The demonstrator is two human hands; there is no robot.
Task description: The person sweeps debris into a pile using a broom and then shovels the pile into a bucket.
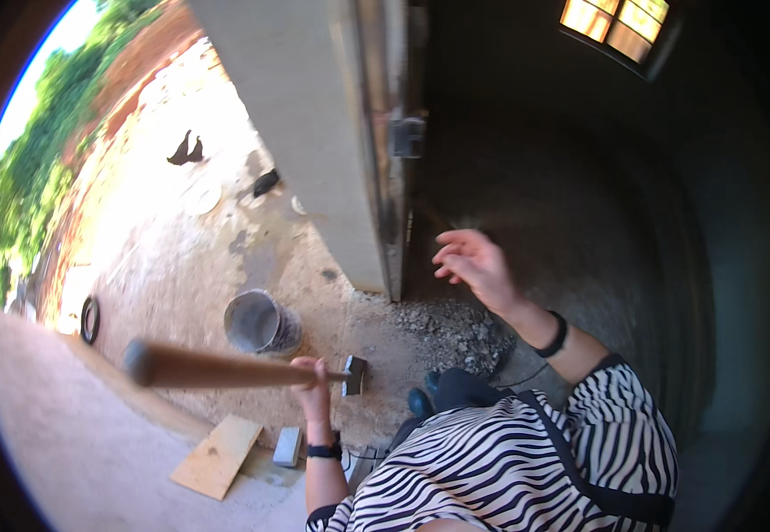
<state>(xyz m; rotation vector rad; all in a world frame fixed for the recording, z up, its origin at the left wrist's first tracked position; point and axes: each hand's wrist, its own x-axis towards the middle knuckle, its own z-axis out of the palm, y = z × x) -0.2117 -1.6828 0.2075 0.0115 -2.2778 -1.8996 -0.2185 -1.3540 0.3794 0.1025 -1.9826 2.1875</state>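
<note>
My left hand (311,377) is closed round the wooden handle (216,367) of a long-handled tool. Its thick butt end rises toward the upper left of my hand. At the other end, to the right of my fist, a dark rectangular metal head (355,376) shows near the floor; its exact kind is unclear. My right hand (478,268) is raised before the dark doorway with nothing in it, fingers apart and slightly bent. Below it, a heap of grey rubble (456,332) lies at the foot of the door frame, close to my boots (419,402).
A bucket (262,321) stands left of the rubble. A wooden board (217,456) and a pale block (287,447) lie at lower left. The wall edge and metal door frame (389,177) rise ahead. Outside are two dark birds (185,149) and a black ring (90,319).
</note>
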